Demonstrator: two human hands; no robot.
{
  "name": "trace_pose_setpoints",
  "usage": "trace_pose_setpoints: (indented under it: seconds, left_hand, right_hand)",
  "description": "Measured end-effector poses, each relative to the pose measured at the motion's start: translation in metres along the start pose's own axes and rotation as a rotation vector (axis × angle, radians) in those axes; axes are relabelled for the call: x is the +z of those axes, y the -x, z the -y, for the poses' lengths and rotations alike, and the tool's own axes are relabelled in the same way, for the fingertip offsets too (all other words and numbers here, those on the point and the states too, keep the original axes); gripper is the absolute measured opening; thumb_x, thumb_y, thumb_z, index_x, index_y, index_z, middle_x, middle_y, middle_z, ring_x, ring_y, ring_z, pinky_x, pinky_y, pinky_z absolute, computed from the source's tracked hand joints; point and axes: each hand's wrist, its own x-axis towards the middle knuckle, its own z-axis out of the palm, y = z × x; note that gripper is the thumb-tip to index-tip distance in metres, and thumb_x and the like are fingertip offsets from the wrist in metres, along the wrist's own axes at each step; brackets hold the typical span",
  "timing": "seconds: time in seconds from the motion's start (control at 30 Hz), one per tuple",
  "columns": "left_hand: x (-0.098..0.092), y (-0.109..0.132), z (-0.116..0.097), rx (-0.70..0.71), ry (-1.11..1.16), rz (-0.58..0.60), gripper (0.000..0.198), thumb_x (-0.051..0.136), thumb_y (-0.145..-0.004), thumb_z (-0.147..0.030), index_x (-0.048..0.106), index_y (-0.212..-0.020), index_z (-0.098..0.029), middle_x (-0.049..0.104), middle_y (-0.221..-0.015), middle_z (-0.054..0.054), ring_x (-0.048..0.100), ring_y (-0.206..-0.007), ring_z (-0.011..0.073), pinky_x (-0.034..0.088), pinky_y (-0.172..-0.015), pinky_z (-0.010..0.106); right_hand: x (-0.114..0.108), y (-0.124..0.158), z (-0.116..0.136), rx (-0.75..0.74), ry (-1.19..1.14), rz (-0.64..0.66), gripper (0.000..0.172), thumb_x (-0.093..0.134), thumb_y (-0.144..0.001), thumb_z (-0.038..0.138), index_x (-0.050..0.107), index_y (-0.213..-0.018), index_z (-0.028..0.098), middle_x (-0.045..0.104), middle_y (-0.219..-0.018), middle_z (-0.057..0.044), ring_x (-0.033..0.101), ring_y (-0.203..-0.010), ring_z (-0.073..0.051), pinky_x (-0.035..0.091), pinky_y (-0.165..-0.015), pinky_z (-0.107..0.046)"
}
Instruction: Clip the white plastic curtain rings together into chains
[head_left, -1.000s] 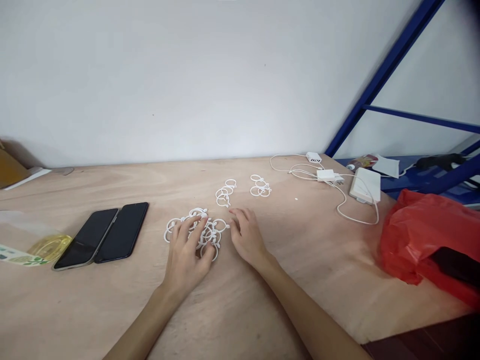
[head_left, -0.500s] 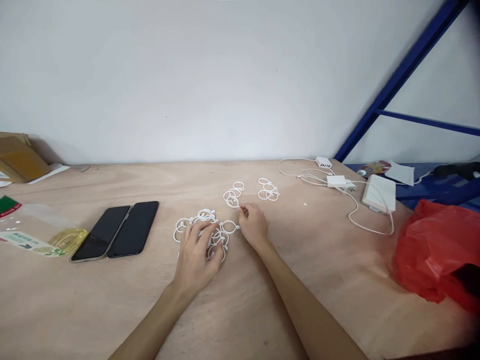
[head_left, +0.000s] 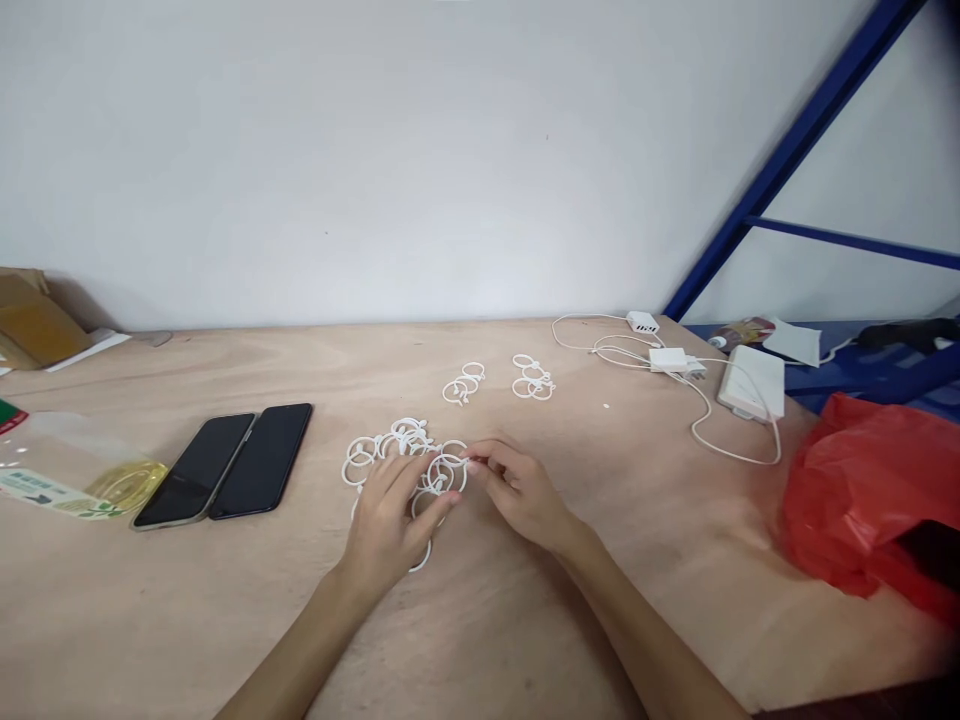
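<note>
A pile of white plastic rings [head_left: 386, 447] lies on the wooden table [head_left: 480, 620]. My left hand [head_left: 390, 522] rests over the pile's near side, its fingers curled, with thumb and fingertips on one white ring [head_left: 448, 472]. My right hand [head_left: 521, 487] comes in from the right, and its pinched fingertips hold the same ring's right edge. Two small clusters of rings lie farther back, one [head_left: 465, 385] just beyond the pile and the other [head_left: 532, 378] to its right.
Two dark phones [head_left: 225, 465] lie side by side at the left, next to a clear plastic bag [head_left: 75, 478]. At the back right are white chargers with cable [head_left: 671, 360] and a power bank [head_left: 752, 382]. A red plastic bag [head_left: 862, 490] sits at the right edge, under a blue metal frame [head_left: 787, 150].
My right hand reached out to the nearer small cluster, then drew back to the pile and pinched a ring. My left hand stayed on the pile and curled its fingers.
</note>
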Motion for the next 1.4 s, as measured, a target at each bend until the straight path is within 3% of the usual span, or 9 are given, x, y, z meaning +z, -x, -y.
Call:
trace_pose_setpoints:
  seconds: [0.1,0.23,0.33,0.67,0.8,1.0,1.17,1.3,1.4]
  left_hand:
    - [-0.003,-0.001,-0.003,0.047,-0.073,-0.001,0.032,0.068,-0.077,-0.042,0.06,-0.095,-0.016,0.066,-0.08,0.005,0.058,-0.074,0.0199,0.044,-0.069,0.033]
    - [-0.005,-0.001,-0.009,0.115,-0.124,-0.047,0.023,0.07,-0.074,-0.037,0.058,-0.072,-0.017,0.056,-0.057,-0.001,0.05,-0.057,0.0148,0.04,-0.061,0.03]
    - [-0.005,-0.001,-0.01,0.161,-0.142,-0.086,0.022,0.07,-0.072,-0.032,0.054,-0.064,-0.018,0.053,-0.052,-0.002,0.047,-0.053,0.0137,0.039,-0.06,0.029]
    - [-0.002,-0.002,-0.01,0.088,-0.136,-0.072,0.011,0.065,-0.073,-0.026,0.061,-0.068,-0.017,0.055,-0.054,-0.002,0.05,-0.054,0.015,0.037,-0.059,0.031]
    - [0.0,-0.002,-0.005,-0.013,-0.208,-0.052,0.018,0.064,-0.072,-0.026,0.065,-0.087,-0.017,0.067,-0.077,0.005,0.058,-0.075,0.0212,0.042,-0.073,0.037]
    - [0.0,-0.001,-0.003,-0.129,-0.362,-0.026,0.045,0.061,-0.079,-0.029,0.057,-0.122,-0.018,0.061,-0.111,0.012,0.048,-0.101,0.0304,0.038,-0.088,0.048]
    - [0.001,0.001,-0.002,-0.119,-0.28,-0.012,0.049,0.057,-0.08,-0.027,0.051,-0.128,-0.019,0.056,-0.116,0.012,0.046,-0.103,0.0288,0.038,-0.09,0.048]
    - [0.002,0.001,0.0,-0.088,-0.236,-0.011,0.047,0.057,-0.08,-0.023,0.052,-0.126,-0.021,0.056,-0.114,0.011,0.046,-0.102,0.0282,0.037,-0.089,0.048]
    - [0.002,0.001,-0.001,-0.084,-0.219,-0.026,0.042,0.057,-0.08,-0.023,0.055,-0.122,-0.02,0.057,-0.112,0.011,0.047,-0.101,0.0277,0.038,-0.088,0.047]
  right_hand:
    - [0.002,-0.003,0.001,0.137,-0.226,0.043,0.018,0.056,-0.087,0.035,0.065,-0.092,0.021,0.063,-0.091,-0.004,0.055,-0.08,-0.015,0.044,-0.067,-0.027]
    - [0.013,-0.004,0.002,0.391,-0.655,0.185,0.024,0.066,-0.078,0.042,0.065,-0.086,0.019,0.058,-0.072,0.001,0.05,-0.064,-0.011,0.041,-0.059,-0.025]
    - [0.021,-0.005,0.003,0.473,-0.86,0.201,0.025,0.071,-0.074,0.04,0.065,-0.081,0.018,0.054,-0.067,0.002,0.047,-0.06,-0.01,0.039,-0.058,-0.025]
    - [0.028,-0.006,0.001,0.472,-0.861,0.081,0.017,0.073,-0.071,0.033,0.068,-0.075,0.018,0.054,-0.066,0.003,0.046,-0.058,-0.008,0.037,-0.058,-0.024]
    - [0.024,-0.014,-0.009,0.436,-0.652,-0.043,0.015,0.071,-0.069,0.032,0.07,-0.077,0.019,0.062,-0.073,0.001,0.051,-0.062,-0.011,0.041,-0.063,-0.025]
    - [0.016,-0.049,-0.049,0.367,0.121,-0.44,0.026,0.058,-0.073,0.032,0.07,-0.089,0.015,0.07,-0.084,-0.008,0.061,-0.074,-0.019,0.047,-0.073,-0.032]
    - [0.019,-0.073,-0.06,0.457,0.574,-0.323,0.037,0.061,-0.074,0.041,0.066,-0.104,0.02,0.068,-0.102,-0.01,0.061,-0.092,-0.024,0.044,-0.078,-0.033]
    - [0.023,-0.081,-0.059,0.44,0.651,-0.292,0.02,0.056,-0.08,0.033,0.069,-0.091,0.022,0.068,-0.101,-0.01,0.062,-0.089,-0.025,0.042,-0.073,-0.034]
    - [0.023,-0.079,-0.062,0.413,0.633,-0.315,0.02,0.051,-0.082,0.03,0.068,-0.089,0.022,0.068,-0.095,-0.009,0.062,-0.087,-0.023,0.042,-0.071,-0.033]
